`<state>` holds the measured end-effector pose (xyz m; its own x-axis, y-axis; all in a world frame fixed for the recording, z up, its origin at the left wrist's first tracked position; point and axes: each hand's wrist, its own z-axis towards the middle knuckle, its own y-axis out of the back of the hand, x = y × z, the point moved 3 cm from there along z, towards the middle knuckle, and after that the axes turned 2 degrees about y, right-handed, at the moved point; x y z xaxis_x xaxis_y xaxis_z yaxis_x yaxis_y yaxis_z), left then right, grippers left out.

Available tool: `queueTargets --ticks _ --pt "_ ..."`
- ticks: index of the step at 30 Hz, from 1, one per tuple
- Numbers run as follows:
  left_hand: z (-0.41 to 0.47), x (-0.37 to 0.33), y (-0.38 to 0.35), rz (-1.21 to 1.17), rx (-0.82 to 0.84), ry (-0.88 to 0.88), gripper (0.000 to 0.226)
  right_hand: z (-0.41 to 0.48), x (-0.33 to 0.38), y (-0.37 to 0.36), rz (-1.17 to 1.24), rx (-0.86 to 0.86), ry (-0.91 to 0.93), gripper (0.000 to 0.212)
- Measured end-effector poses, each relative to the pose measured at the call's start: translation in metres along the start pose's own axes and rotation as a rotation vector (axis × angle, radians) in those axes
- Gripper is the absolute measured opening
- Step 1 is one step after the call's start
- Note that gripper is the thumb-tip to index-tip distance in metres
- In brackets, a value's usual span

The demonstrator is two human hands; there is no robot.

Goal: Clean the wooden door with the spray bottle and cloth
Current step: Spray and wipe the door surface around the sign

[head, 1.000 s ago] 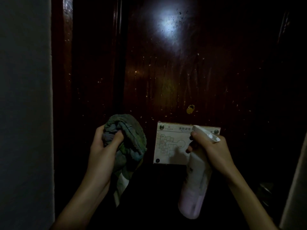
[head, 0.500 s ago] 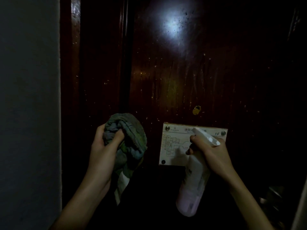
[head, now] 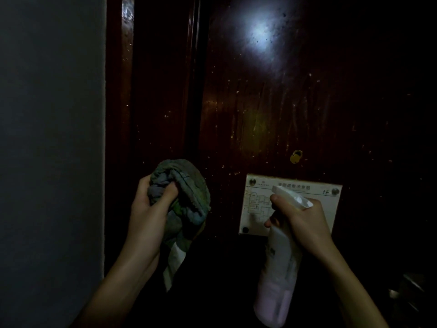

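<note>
A dark glossy wooden door point(head: 272, 110) fills the view, speckled with pale spots and lit by a bright glare near the top. My left hand point(head: 149, 214) grips a bunched grey-green cloth point(head: 186, 200), held up close to the door's left side, with a pale tail hanging below. My right hand point(head: 305, 223) holds a white spray bottle point(head: 276, 275) upright, fingers at the trigger, its nozzle pointing left in front of a white floor-plan sign point(head: 257, 204) fixed to the door.
A grey wall point(head: 52, 138) stands at the left, beside the door frame point(head: 118, 114). A small brass peephole cover point(head: 296, 156) sits above the sign. A dim metal door handle point(head: 411, 290) shows at the lower right.
The view has shifted a little, so the door and sign sit further right in the picture. Both hands keep the same holds and nearly the same places.
</note>
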<state>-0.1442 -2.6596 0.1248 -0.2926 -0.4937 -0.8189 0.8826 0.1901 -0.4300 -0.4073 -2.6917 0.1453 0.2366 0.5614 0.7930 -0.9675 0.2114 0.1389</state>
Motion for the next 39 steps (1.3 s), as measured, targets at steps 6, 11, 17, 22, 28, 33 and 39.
queueTargets --ticks 6,11,17,22,28,33,39 --pt "0.003 -0.001 0.009 0.02 -0.037 -0.018 0.03 -0.004 0.0 -0.007 0.056 0.049 -0.012 0.031" --pt "0.003 0.001 0.01 0.019 -0.038 -0.012 0.03 -0.001 -0.007 -0.015 -0.019 0.053 0.025 0.039" --pt "0.002 0.0 0.01 0.022 -0.039 -0.012 0.029 -0.006 -0.004 -0.018 0.046 0.067 0.01 0.032" --pt "0.002 -0.002 0.007 0.019 -0.025 -0.008 0.028 0.001 -0.006 -0.011 0.055 -0.087 0.035 0.035" --pt "0.007 -0.012 -0.01 -0.006 0.014 -0.012 0.027 0.013 0.005 0.02 0.008 -0.287 0.09 0.027" --pt "0.013 -0.02 -0.033 -0.044 0.073 -0.025 0.028 0.024 0.017 0.042 -0.007 -0.326 0.152 0.021" --pt "0.016 -0.02 -0.052 -0.07 0.117 -0.024 0.031 0.025 0.021 0.05 -0.005 -0.298 0.156 0.023"
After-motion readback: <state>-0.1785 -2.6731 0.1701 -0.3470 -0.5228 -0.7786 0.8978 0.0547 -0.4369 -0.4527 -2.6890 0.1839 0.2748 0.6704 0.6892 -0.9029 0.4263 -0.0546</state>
